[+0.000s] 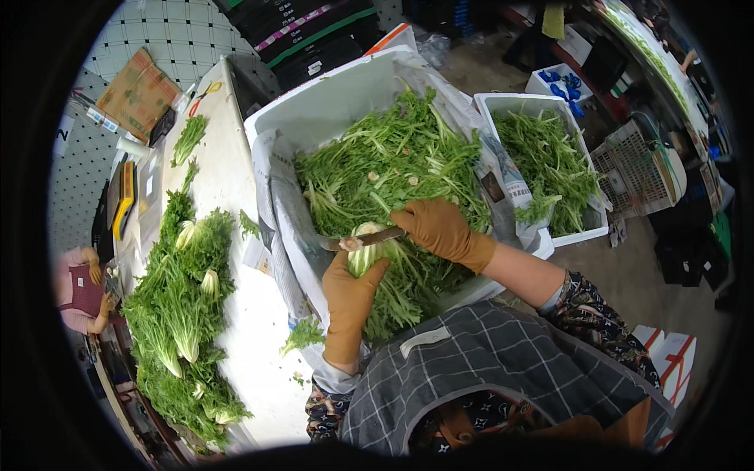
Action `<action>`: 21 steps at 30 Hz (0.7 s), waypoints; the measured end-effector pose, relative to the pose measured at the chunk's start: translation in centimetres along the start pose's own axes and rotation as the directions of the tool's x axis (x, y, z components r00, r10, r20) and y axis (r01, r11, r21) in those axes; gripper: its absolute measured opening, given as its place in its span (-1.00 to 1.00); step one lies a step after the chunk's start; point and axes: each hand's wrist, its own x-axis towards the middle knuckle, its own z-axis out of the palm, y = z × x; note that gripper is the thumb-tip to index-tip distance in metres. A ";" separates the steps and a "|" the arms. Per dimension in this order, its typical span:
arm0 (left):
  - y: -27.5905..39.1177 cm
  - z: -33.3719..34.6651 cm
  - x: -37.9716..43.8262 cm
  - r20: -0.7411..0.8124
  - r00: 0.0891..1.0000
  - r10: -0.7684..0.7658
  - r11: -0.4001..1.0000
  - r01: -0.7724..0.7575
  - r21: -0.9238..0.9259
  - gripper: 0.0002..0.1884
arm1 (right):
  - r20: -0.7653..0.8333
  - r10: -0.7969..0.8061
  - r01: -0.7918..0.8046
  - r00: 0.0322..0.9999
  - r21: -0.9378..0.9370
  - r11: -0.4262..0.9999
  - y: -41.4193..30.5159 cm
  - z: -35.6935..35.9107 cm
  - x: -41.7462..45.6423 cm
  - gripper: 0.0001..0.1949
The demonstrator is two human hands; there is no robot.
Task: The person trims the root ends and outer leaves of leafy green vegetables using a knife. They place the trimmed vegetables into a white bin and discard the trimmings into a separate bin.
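My left hand [349, 294], in a tan rubber glove, holds a head of frisée-like leafy greens [368, 256] by its pale base, the leaves hanging toward my apron. My right hand [442, 231], gloved alike, grips a knife [377, 236] whose dark blade lies across the cut base. A round slice of stem rests on the blade. Both hands are over a large white foam box [330, 79] lined with newspaper and heaped with loose green leaves [389, 153] and several cut stem ends. The knife's handle is mostly hidden in my right hand.
Heads of greens [188, 318] are piled on the white table [259, 347] at left, with scissors [206, 97] at its far end. A smaller foam box of leaves [545, 171] and a plastic crate [639, 168] stand at right. Another person [82, 288] is at far left.
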 end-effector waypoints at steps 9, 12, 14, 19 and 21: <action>1.2 -1.4 -0.6 -0.027 0.999 -0.039 0.996 0.037 -0.080 -0.55 | 0.016 0.292 -0.288 0.956 0.217 0.933 4.6 1.4 -2.4 -0.87; 1.1 -1.2 0.0 -0.038 0.998 -0.058 0.995 0.054 -0.085 -0.56 | -0.027 0.298 -0.257 0.954 0.437 0.862 1.7 0.4 -0.4 -0.78; 0.4 -0.9 0.3 -0.028 0.998 -0.049 0.991 0.046 -0.123 -0.58 | 0.024 0.150 -0.148 0.988 0.362 0.920 -0.1 -0.5 0.4 -0.74; 1.4 -0.3 0.0 0.017 0.994 -0.108 0.984 0.110 -0.143 -0.63 | 0.042 0.079 -0.081 0.996 0.043 0.996 -0.1 1.4 -0.3 -0.77; 0.4 -0.3 0.2 0.016 0.994 -0.108 0.986 0.109 -0.126 -0.62 | 0.037 0.055 -0.056 0.998 0.029 0.998 0.6 2.0 -0.4 -0.81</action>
